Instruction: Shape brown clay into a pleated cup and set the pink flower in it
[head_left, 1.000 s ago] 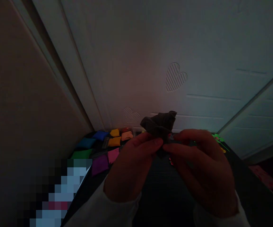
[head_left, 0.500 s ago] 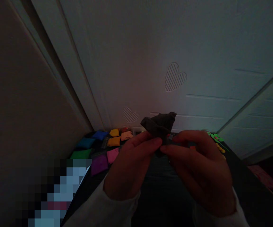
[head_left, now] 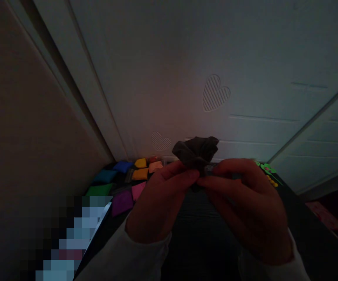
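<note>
A dark, ruffled piece of what looks like modelling clay [head_left: 196, 150] is held up above the table, with folded, wavy edges spreading out at its top. My left hand [head_left: 160, 199] pinches its narrow lower part between thumb and fingers. From the other side my right hand [head_left: 245, 203] has a fingertip pressed to the same base, with another finger bent just above it. The fingers hide most of the base, and the dim light blurs its detail.
Several coloured packets, among them a purple one [head_left: 122, 202] and a blue one [head_left: 123, 167], lie at the table's back left. Green flower shapes [head_left: 267, 168] and yellow beads [head_left: 272, 180] lie at the right. A white panel [head_left: 157, 78] rises behind the dark table [head_left: 198, 226].
The ruffled piece has turned slightly between my hands, so more of its folds show. My right fingers have shifted a little at its base. The view has moved slightly.
</note>
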Demonstrator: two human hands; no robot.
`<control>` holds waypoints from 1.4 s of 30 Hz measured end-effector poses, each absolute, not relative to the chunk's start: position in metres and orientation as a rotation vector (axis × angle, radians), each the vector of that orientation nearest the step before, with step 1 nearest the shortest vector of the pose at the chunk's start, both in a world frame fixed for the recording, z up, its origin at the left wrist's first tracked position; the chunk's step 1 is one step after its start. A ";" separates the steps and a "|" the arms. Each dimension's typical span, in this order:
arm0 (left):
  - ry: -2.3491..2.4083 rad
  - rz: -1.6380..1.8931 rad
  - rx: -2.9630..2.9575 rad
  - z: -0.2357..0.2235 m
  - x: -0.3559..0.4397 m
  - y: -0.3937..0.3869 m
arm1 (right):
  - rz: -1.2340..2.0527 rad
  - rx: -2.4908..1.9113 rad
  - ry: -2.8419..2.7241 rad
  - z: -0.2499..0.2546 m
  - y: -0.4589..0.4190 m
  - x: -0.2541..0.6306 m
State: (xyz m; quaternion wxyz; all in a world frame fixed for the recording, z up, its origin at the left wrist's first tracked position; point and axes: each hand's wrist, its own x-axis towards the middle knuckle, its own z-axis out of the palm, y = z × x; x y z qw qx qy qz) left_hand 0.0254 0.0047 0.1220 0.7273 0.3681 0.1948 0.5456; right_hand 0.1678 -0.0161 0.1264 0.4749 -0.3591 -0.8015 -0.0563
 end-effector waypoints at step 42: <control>0.379 1.187 0.802 0.121 0.023 0.009 | -0.164 -0.874 -1.935 0.132 -0.015 0.171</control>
